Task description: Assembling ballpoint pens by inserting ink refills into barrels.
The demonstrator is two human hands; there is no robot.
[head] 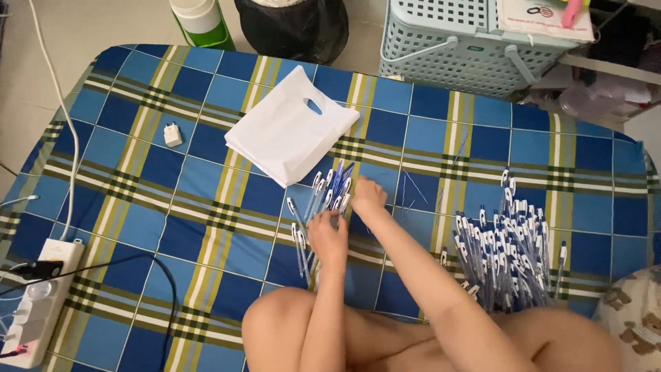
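I sit on a blue, white and olive checked sheet [138, 207]. My left hand [328, 238] rests on a small bunch of clear ballpoint pens with blue and white caps [323, 196] lying in front of my knees, fingers curled over them. My right hand [368, 195] reaches across just beyond it, fingers closed on pens at the far end of the same bunch. To the right lies a large heap of the same pens [506, 251]. Loose thin blue refills [413, 189] lie between the two groups.
A stack of white plastic bags [289, 127] lies beyond the hands. A small white charger plug [172, 135] sits to the left, a power strip [38, 296] with cables at the left edge. A pale basket [454, 48], a black bag and a green bottle stand behind.
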